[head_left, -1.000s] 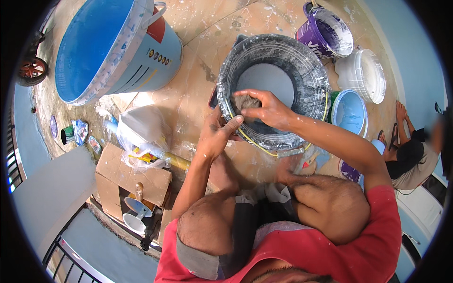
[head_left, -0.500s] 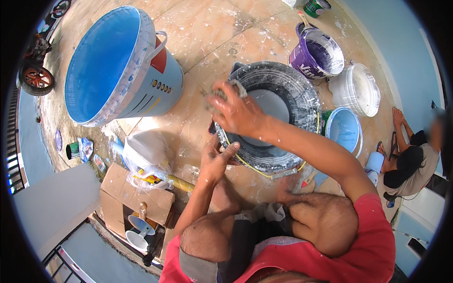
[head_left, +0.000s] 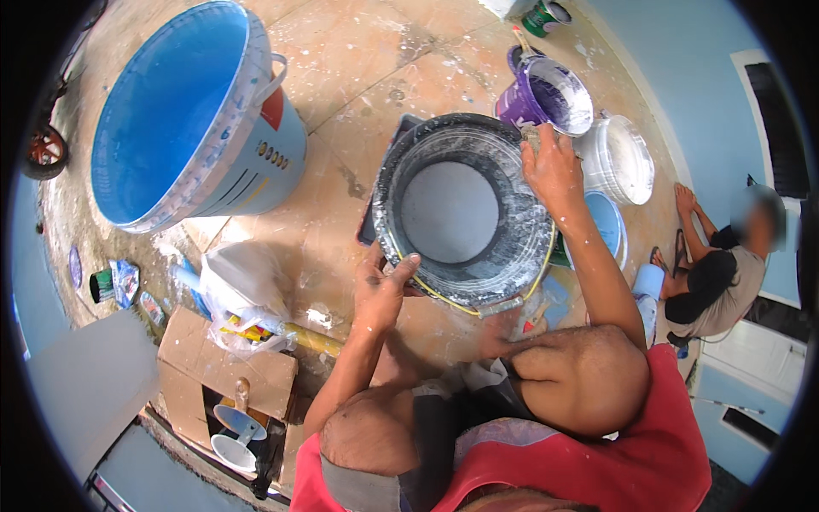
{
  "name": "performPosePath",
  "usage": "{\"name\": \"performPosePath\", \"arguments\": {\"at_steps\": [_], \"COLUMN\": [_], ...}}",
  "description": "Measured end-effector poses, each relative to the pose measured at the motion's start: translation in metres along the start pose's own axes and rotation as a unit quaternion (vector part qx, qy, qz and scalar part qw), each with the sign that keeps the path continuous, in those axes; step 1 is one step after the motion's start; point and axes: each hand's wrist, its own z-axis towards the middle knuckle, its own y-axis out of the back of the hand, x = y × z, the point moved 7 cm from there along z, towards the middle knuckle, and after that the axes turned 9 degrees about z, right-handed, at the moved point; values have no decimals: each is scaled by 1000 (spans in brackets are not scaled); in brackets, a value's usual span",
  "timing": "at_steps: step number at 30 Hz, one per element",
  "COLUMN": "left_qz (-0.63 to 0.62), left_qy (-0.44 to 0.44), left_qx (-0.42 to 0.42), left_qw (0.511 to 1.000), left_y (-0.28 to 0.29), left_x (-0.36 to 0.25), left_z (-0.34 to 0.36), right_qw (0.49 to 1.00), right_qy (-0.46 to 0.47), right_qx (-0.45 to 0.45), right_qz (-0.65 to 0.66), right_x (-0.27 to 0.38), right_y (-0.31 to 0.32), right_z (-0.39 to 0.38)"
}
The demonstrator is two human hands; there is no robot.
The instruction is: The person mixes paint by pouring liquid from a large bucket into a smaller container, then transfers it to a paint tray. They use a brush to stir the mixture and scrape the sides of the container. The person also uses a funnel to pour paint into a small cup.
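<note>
The black bucket (head_left: 465,213), paint-smeared and holding pale grey paint, stood on the floor (head_left: 358,68) before the knees, left hand (head_left: 382,286) clenched on its near rim, right hand (head_left: 553,171) grasping the far rim.

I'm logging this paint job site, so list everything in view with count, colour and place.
black round bucket: 1, black with grey-white paint inside, floor centre
big blue plastic pail: 1, blue inside, white-rimmed, upper left
purple paint pot: 1, purple, upper right of the black bucket
white round lid: 1, white, right of the purple pot
light-blue tub: 1, behind the right forearm
cardboard box: 1, brown, lower left
clear plastic bag: 1, on the box
seated person: 1, far right by the wall
left hand: 1, on the bucket's near rim
right hand: 1, on the bucket's far-right rim
</note>
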Motion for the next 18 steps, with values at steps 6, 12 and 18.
{"name": "performPosePath", "arguments": {"at_steps": [6, 12, 18], "left_qz": [8, 248, 630], "left_qy": [-12, -205, -456], "left_qx": [35, -111, 34], "left_qw": [999, 940, 628], "left_y": [-13, 4, -22], "left_x": [-3, -40, -45], "left_z": [6, -17, -56], "right_qw": [998, 849, 600], "right_qy": [17, -203, -196], "right_qx": [-22, 30, -48], "right_qz": [-49, 487, 774], "right_x": [-35, -98, -128], "right_y": [20, 39, 69], "right_z": [-31, -24, -49]}}
